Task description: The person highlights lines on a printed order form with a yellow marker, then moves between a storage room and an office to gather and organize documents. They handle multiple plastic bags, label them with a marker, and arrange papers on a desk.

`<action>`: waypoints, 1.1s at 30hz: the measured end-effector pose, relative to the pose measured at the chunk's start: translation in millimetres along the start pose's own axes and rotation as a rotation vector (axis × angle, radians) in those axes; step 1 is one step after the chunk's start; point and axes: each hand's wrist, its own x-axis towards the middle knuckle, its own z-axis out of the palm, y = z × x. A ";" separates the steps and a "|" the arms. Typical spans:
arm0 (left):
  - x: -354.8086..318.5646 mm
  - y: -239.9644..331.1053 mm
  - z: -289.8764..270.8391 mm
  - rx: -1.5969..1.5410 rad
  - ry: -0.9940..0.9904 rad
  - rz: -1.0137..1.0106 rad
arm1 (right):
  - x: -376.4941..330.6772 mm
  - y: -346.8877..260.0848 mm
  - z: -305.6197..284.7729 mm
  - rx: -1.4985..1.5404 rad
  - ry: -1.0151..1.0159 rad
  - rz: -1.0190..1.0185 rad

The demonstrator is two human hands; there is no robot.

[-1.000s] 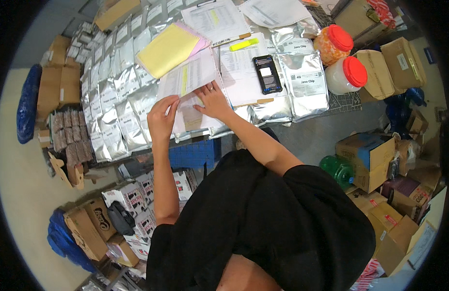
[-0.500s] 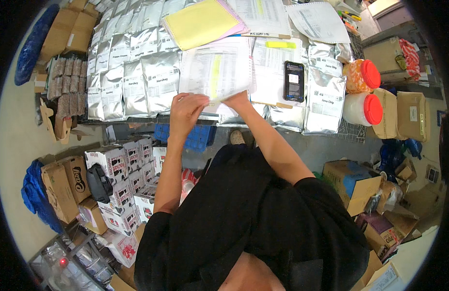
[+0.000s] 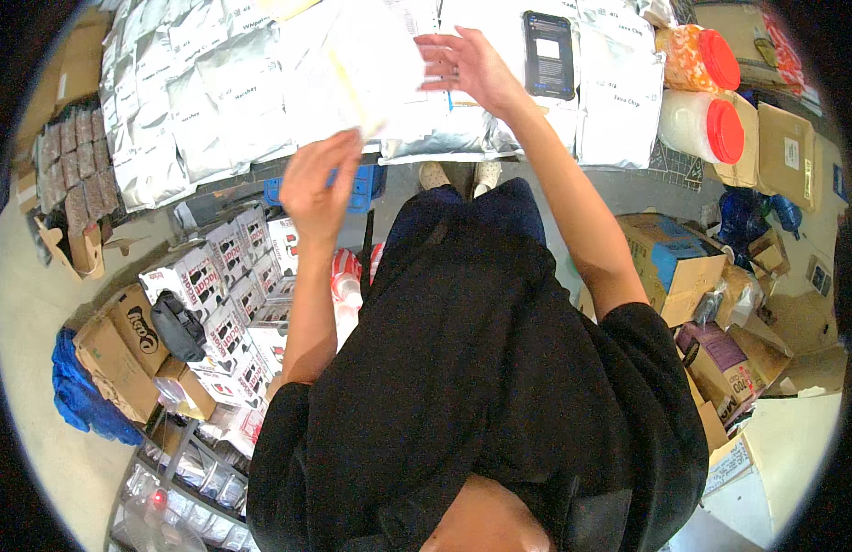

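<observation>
Over the papers on the table, my right hand (image 3: 467, 69) is open, with its fingers spread and pointing left. My left hand (image 3: 317, 189), blurred by motion, is at the table's front edge. Its thumb and fingertips come together at the near corner of a white printed sheet of paper (image 3: 348, 69) with a yellow highlighted stripe. Glare washes out most of the print. A dark phone (image 3: 548, 55) with a lit screen lies right of my right hand. Silver pouches (image 3: 247, 97) with labels lie left of the sheet, and more pouches (image 3: 619, 101) lie at the right.
Two red-lidded jars, one orange-filled (image 3: 688, 60) and one white (image 3: 693, 124), stand at the table's right end. Below left are stacked white cartons (image 3: 228, 267) and a blue crate (image 3: 360, 193). Cardboard boxes (image 3: 670, 267) stand at the lower right.
My right hand has left the sheet's near edge, moved up over the papers and opened. My left hand has shifted slightly left. The view has tilted, so the table sits higher and looks brighter.
</observation>
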 end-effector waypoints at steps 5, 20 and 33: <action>-19.0 6.3 44.5 -0.090 -0.233 0.070 | -38.4 -38.2 16.5 -0.270 -0.051 0.318; -62.0 -75.7 54.1 -0.243 -0.017 -0.947 | -59.2 71.3 -40.1 -0.367 0.478 -0.109; -50.0 -56.5 71.6 -0.472 0.260 -0.986 | -74.7 60.7 -16.6 -0.392 0.324 -0.092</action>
